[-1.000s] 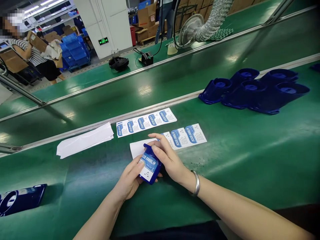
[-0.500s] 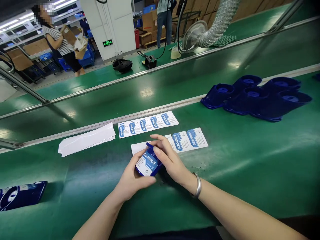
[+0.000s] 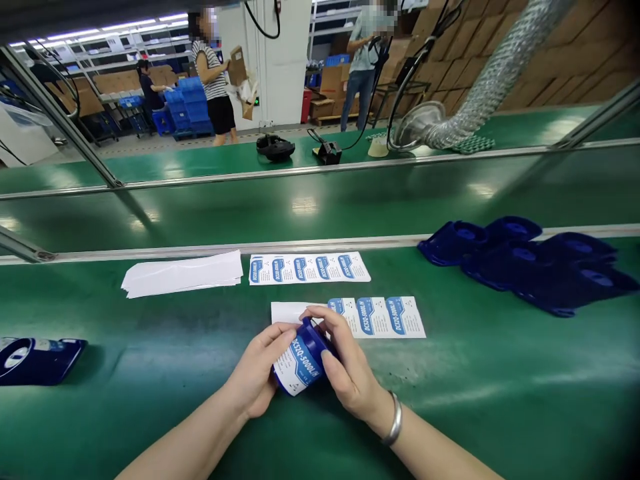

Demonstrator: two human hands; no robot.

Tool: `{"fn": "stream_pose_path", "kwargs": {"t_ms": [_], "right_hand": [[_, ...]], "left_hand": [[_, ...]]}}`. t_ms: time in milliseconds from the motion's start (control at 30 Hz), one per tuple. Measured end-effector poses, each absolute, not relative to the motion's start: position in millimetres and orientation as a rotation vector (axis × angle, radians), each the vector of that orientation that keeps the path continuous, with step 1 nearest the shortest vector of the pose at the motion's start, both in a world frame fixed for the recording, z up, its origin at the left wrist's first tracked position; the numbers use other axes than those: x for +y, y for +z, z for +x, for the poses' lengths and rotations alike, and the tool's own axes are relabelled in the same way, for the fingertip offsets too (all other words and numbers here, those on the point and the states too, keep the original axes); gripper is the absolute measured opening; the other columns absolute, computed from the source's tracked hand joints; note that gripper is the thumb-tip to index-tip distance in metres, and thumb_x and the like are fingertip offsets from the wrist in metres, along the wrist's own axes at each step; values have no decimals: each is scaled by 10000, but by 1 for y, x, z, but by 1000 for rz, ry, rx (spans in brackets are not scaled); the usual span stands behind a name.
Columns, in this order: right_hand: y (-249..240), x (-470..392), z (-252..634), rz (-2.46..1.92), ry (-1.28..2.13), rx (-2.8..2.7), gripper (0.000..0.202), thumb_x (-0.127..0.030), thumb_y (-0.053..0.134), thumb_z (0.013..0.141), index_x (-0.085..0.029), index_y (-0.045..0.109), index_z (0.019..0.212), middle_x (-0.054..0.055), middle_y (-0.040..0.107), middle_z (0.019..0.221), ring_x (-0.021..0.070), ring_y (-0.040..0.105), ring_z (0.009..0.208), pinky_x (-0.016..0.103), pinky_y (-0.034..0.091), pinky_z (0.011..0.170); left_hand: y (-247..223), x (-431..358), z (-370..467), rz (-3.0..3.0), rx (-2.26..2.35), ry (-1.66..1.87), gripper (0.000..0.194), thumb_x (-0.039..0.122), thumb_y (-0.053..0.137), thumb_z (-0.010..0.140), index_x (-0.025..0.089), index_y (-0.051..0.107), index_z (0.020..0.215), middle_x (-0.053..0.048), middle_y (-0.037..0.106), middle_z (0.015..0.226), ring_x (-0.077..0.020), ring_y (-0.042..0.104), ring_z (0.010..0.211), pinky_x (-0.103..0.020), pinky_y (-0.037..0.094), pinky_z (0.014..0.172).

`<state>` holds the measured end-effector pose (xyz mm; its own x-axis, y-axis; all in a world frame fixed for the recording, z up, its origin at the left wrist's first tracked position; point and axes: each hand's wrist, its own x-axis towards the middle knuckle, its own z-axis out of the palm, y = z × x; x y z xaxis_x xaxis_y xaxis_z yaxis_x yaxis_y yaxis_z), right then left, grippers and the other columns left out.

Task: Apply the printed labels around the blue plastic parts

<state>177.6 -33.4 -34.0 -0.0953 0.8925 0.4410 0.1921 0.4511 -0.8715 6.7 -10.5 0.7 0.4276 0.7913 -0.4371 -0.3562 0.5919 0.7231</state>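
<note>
Between both hands is a dark blue plastic housing (image 3: 316,344), tilted, with a white-and-blue label (image 3: 300,365) reading DC52Q-5000L/H on its curved side. My left hand (image 3: 260,368) grips its left side, the thumb lying near the label's upper edge. On the right, my right hand (image 3: 350,363) curls its fingers and thumb around the housing's rim end. A silver bangle circles that wrist. Just behind the hands lies a label sheet (image 3: 395,317) with several labels and a bare backing part at its left. The underside of the housing is hidden.
A fuller label strip (image 3: 310,268) and a stack of white paper strips (image 3: 183,275) lie by the rail. Several similar blue housings (image 3: 525,260) stand at right; another labelled housing (image 3: 45,363) lies at far left. Beyond the metal rail, two people stand near a duct hose (image 3: 510,73) and boxes.
The view has levelled out. The housing has turned in my hands, showing more of its side. My left thumb has shifted from below the label up to its upper edge.
</note>
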Motion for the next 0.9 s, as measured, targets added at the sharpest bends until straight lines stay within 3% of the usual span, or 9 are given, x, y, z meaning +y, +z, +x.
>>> {"fn": "stream_pose_path", "kwargs": {"t_ms": [67,167,333,533,600,700,767,900], "right_hand": [[-36,-34,176,-995,753,-1561,438,-483,402,1066,-281,383,1454,92,491,1342,284,522,1202,435,445,1050],[-40,-33,173,-1036,737,-1511,422,-452,402,1077,-299,358,1469,79,509,1333,260,538,1208,383,472,1031],[-41,-31,170,-1023,712,-1455,423,-466,407,1075,-294,363,1459,78,526,1304,256,545,1193,382,482,1011],[-38,-33,171,-1042,729,-1410,449,-488,428,1058,-273,378,1449,97,529,1288,281,541,1179,436,480,981],[-37,-33,172,-1042,755,-1416,456,-477,428,1056,-269,366,1457,105,522,1297,288,537,1184,448,480,974],[-35,-33,171,-986,730,-1464,462,-461,442,1042,-259,366,1451,116,503,1313,300,530,1190,480,467,998],[-33,-32,169,-916,663,-1544,486,-472,470,1017,-245,379,1438,120,500,1296,307,530,1182,492,460,1013],[-32,-26,164,-814,530,-1668,563,-524,471,968,-200,378,1419,127,510,1216,309,551,1119,478,498,963]], "left_hand": [[2,-13,8,623,858,784,286,367,745,878,161,710,1072,-68,698,998,-151,625,884,-247,497,785],[-1,-16,8,719,839,749,368,417,716,888,214,658,1190,-84,683,1144,-179,630,883,-295,523,744],[-9,-15,7,1190,905,791,496,349,788,797,228,621,1248,-88,657,1274,-271,607,1157,-385,455,1021],[-1,-15,4,1555,1070,758,722,251,860,667,255,584,1335,-89,616,1339,-308,568,1219,-430,406,1082],[2,-12,2,1398,1019,731,681,303,863,688,254,609,1317,-88,630,1318,-304,577,1203,-414,431,1051],[3,-8,0,940,883,754,449,445,752,830,215,686,1210,-94,678,1233,-268,616,1125,-347,486,949],[1,-7,1,702,856,784,346,452,705,880,183,735,1094,-93,712,1134,-231,640,1042,-298,502,885],[2,-6,7,492,861,773,290,401,797,811,164,766,976,-90,737,999,-215,664,956,-279,520,855]]}}
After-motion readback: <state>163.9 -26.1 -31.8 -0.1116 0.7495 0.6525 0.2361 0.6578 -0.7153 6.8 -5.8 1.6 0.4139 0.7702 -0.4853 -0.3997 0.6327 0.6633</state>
